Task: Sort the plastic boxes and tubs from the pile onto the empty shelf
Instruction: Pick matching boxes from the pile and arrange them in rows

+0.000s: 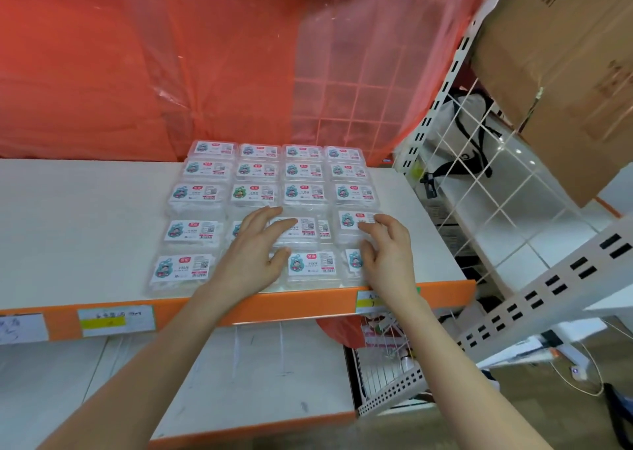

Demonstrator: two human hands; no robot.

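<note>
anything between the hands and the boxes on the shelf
Nothing visible does. The left hand rests its fingers on a labelled clear box in the second row from the front, and the right hand touches that row's right-end box.

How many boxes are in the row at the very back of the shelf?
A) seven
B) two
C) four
C: four clear boxes sit side by side in the row at the back of the white shelf.
</note>
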